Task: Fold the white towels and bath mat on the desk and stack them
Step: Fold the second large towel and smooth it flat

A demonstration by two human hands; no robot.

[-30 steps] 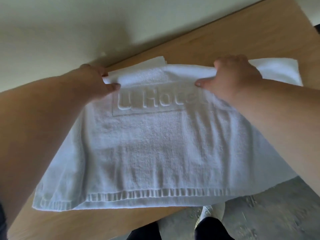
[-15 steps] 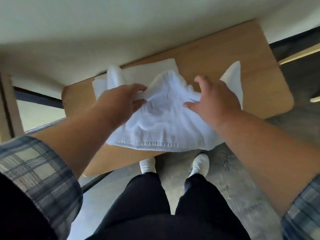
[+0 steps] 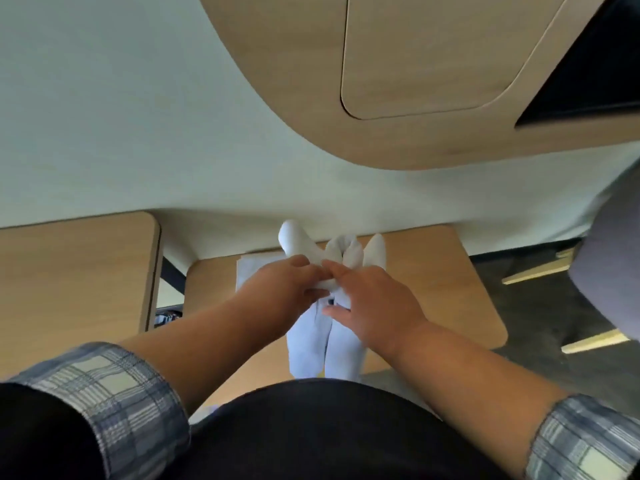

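A white towel (image 3: 325, 344) is bunched and lifted above the wooden desk (image 3: 440, 289), with folds sticking up at the top and the rest hanging down toward my body. My left hand (image 3: 287, 282) grips the bunched cloth from the left. My right hand (image 3: 367, 299) meets it from the right, fingers on the same gathered part and thumb against the hanging cloth. Under and behind them a flat folded white towel (image 3: 246, 271) lies on the desk, mostly hidden by my left hand.
A second wooden table (image 3: 76, 278) stands to the left across a narrow gap. A wooden wall cabinet (image 3: 398, 81) hangs above. A grey chair (image 3: 609, 268) is at the right edge, over dark floor.
The towel went from lying spread on the desk to being gathered and lifted. My two hands came together at its middle. My head drew back and up.
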